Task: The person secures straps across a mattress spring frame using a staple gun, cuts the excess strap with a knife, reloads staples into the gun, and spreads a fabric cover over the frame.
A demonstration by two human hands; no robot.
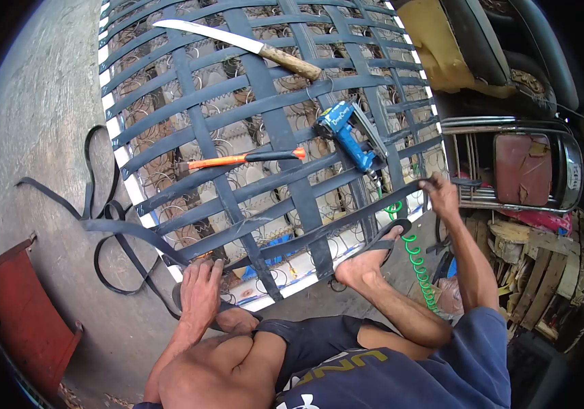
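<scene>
Grip of the right hand pinches a dark strap above the frame's near right corner; I cannot tell whether the left hand, at the near left corner, grasps it. A slipping pinch could slacken the strap; a foot snagging the green coiled hose could drag the blue nailer (lying loose on the webbing).

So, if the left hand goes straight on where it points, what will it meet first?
Probably the next black strap stretched across the frame ahead of the left hand, though its height above that strap is unclear.
</scene>
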